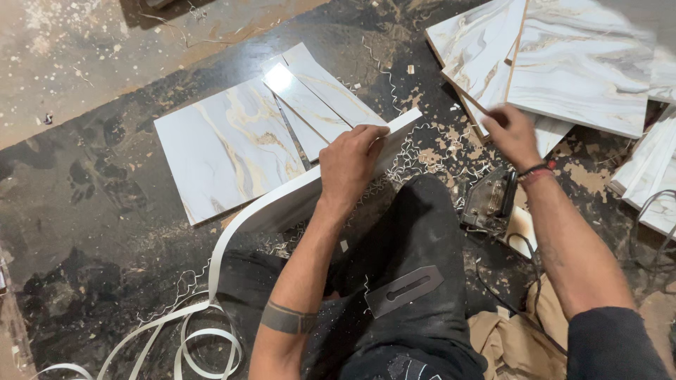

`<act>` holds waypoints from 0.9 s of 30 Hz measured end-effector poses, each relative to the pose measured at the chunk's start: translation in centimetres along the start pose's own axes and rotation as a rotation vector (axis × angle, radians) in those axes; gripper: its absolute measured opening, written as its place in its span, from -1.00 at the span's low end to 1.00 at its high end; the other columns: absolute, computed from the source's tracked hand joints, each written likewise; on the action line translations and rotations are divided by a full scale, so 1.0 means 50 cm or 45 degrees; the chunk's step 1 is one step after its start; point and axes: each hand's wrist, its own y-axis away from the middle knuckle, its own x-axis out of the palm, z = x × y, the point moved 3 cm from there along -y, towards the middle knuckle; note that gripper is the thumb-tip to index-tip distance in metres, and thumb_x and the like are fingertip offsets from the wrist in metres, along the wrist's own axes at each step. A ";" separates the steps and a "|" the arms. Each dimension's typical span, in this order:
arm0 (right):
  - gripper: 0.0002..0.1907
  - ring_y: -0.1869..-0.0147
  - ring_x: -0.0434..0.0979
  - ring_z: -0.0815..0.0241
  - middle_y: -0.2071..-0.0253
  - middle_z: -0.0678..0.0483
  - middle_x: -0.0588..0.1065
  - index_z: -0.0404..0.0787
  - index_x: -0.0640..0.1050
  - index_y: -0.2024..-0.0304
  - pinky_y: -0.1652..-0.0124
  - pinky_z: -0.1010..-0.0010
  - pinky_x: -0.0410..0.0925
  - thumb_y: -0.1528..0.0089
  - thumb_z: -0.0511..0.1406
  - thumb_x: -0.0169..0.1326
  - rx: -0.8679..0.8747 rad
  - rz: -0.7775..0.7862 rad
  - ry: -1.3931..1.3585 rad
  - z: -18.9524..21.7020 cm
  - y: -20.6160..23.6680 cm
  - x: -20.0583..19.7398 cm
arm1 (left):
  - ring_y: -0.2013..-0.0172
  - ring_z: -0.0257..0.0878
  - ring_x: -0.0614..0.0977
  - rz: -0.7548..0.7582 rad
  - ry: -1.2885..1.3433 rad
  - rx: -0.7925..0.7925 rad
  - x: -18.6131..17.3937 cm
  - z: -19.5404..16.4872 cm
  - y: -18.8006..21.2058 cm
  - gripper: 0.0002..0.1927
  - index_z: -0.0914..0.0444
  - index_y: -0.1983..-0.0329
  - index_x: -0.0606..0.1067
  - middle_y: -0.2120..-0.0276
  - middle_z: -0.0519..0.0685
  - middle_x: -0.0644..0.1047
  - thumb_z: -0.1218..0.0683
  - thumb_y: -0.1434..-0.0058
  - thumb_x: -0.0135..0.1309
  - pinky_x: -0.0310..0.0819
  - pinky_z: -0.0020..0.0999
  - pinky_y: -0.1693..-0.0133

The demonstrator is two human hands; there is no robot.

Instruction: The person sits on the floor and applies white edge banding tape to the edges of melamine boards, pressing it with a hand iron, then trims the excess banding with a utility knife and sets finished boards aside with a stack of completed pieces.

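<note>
My left hand [348, 165] grips the top edge of a narrow marble-patterned board [405, 127] that stands on its long edge across my knee. A white edge-banding strip [232, 232] runs off the board's near end and curls down to the floor. My right hand [512, 134] is raised and blurred near a stack of marble-patterned panels [577, 70], fingers closed; whether it holds anything cannot be told. A flat metal blade [403, 290] lies on my black trouser leg.
A large marble panel [225, 151] and narrow strips [317, 98] lie on the dark floor ahead. An old electric iron [487, 200] with its cord sits by my right knee. Coiled white banding [190, 338] and shavings litter the floor. More panels [651, 176] lean at right.
</note>
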 end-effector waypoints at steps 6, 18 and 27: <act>-0.50 0.14 0.67 -0.10 0.15 -0.25 0.66 -0.39 0.67 0.11 0.11 0.10 0.46 -0.26 -0.04 0.10 0.683 0.268 0.776 -0.172 0.102 -0.030 | 0.23 -0.14 0.68 -0.058 0.075 0.083 -0.002 0.006 -0.002 -0.89 0.06 0.15 0.63 0.21 -0.17 0.66 0.02 -0.30 0.15 0.53 -0.21 0.28; -0.71 0.22 0.55 0.02 0.20 -0.19 0.55 -0.37 0.51 0.07 0.20 0.18 0.41 -0.43 -0.23 -0.05 0.653 0.156 0.020 -0.108 0.148 0.051 | 0.27 -0.09 0.67 -0.044 0.047 0.087 -0.002 0.002 0.010 -0.92 0.10 0.22 0.55 0.30 -0.13 0.63 0.03 -0.29 0.14 0.48 -0.12 0.36; -0.64 0.11 0.52 0.03 0.15 -0.07 0.51 -0.20 0.50 -0.07 0.10 0.19 0.38 -0.41 -0.13 -0.11 0.075 0.214 0.254 0.145 0.107 -0.092 | 0.28 -0.08 0.67 -0.072 0.050 0.097 0.009 0.007 0.013 -0.91 0.11 0.21 0.54 0.30 -0.12 0.63 0.02 -0.32 0.11 0.49 -0.11 0.34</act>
